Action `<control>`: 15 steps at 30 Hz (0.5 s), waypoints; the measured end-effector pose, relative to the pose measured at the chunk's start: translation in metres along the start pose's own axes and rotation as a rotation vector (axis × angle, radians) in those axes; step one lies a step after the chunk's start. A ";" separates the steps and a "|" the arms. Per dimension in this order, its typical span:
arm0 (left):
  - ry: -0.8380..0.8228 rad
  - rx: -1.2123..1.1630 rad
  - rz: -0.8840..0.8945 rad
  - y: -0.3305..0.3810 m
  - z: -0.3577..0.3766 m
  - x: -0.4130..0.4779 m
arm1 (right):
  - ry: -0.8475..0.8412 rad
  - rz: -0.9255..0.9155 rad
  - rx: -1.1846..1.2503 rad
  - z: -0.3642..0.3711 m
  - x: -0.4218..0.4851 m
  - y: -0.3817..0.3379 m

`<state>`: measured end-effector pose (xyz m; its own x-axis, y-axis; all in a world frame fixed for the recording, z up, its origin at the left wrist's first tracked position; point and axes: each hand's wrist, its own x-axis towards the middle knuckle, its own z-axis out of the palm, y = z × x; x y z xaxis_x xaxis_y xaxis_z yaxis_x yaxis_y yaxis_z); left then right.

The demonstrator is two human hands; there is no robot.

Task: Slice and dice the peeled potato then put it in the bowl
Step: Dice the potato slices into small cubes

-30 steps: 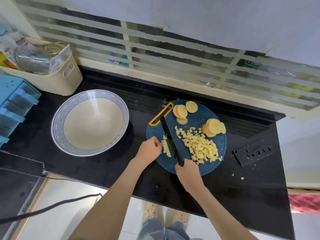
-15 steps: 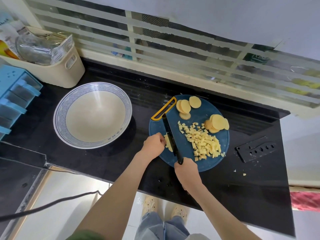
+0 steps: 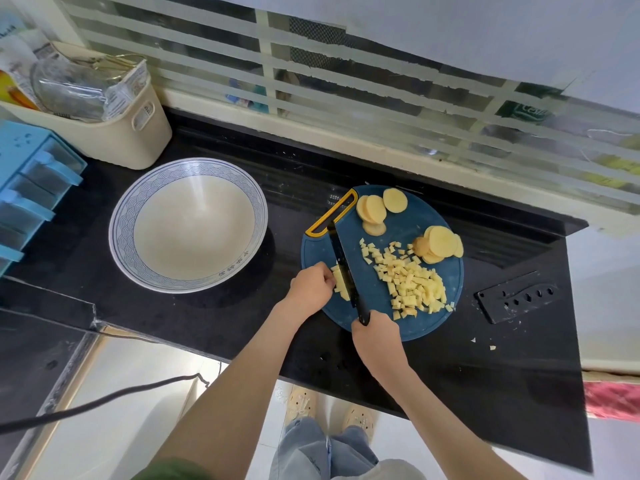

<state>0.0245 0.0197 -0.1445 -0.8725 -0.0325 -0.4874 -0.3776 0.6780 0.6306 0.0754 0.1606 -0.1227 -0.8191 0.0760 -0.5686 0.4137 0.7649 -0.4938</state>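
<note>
Knife [image 3: 341,266] points away, R grip [image 3: 375,341] holding it, L grip [image 3: 310,287] pinching potato strips [image 3: 343,293].

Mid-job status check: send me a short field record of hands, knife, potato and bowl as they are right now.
left hand: holds potato strips at the board's left side
right hand: grips knife, blade against the strips
diced pile: on cutting board, right of the blade
far slices: uncut
right slices: uncut, stacked
bowl: left of board, no potato in it
</note>
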 end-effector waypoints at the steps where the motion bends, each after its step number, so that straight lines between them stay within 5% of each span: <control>1: -0.009 0.001 0.005 0.000 -0.001 0.000 | -0.009 0.007 0.003 0.001 -0.001 0.000; 15: -0.067 0.088 0.150 -0.005 -0.010 -0.007 | -0.020 0.043 -0.067 0.003 -0.001 0.002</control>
<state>0.0297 0.0093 -0.1377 -0.8932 0.1212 -0.4330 -0.2134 0.7333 0.6455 0.0779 0.1604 -0.1249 -0.7927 0.0973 -0.6018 0.4204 0.8023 -0.4239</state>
